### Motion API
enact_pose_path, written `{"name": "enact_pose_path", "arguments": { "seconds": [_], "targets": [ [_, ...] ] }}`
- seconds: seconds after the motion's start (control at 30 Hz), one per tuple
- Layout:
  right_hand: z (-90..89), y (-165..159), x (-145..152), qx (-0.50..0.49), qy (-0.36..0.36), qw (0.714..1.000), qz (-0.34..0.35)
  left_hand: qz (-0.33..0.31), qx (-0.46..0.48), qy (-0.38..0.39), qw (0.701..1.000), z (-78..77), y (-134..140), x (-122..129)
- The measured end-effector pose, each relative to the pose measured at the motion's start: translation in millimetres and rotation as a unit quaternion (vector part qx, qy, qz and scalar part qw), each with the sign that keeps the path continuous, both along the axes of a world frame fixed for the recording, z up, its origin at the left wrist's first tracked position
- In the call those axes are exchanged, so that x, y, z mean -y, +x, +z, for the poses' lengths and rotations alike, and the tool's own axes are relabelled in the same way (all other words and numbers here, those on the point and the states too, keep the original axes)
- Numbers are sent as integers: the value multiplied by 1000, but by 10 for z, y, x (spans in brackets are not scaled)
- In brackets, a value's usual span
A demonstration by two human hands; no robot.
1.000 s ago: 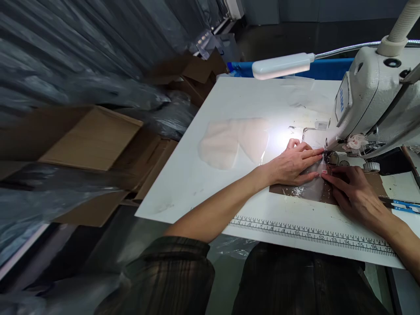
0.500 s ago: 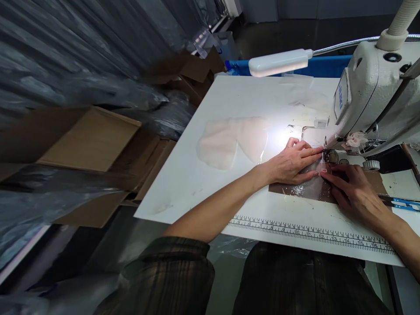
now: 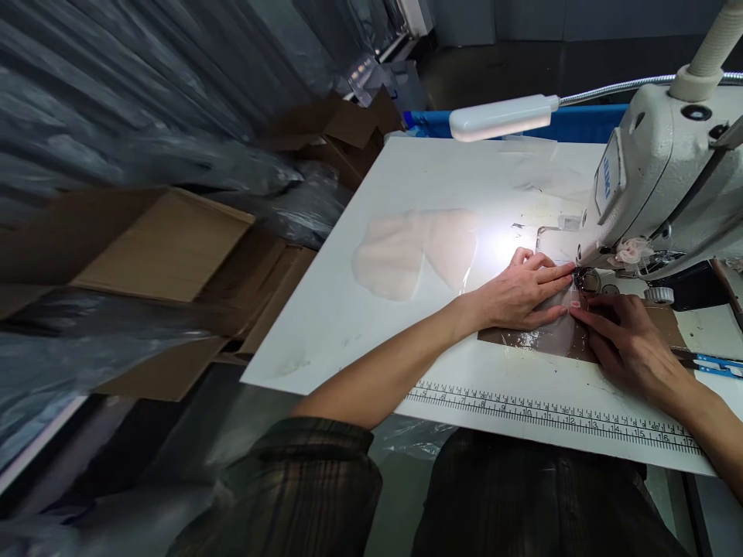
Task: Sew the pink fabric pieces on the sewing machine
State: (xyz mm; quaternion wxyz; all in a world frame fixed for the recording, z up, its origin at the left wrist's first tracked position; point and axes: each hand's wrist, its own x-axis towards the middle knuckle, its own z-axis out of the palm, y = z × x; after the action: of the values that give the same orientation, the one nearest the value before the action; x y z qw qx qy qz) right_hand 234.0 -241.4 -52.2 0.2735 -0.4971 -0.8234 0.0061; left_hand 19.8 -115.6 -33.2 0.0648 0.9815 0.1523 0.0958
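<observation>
Pressing flat with fingers spread, the left hand (image 3: 518, 292) and right hand (image 3: 628, 340) are pinning a clear plastic piece (image 3: 549, 331) to the white table (image 3: 406, 178); it is lying under both hands' fingertips, beside the sewing machine (image 3: 667, 178) needle.

2 hands (image 3: 518, 292), 1 sewing mach. (image 3: 655, 193), 1 lamp (image 3: 500, 117)
</observation>
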Motion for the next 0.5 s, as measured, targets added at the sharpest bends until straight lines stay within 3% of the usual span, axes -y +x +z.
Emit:
{"name": "enact_pose_path", "arguments": {
  "seconds": [0.5],
  "targets": [
    [0,90,-58,-20,-14,999,25,29,3,65,997,-35,50,107]
  ]
}}
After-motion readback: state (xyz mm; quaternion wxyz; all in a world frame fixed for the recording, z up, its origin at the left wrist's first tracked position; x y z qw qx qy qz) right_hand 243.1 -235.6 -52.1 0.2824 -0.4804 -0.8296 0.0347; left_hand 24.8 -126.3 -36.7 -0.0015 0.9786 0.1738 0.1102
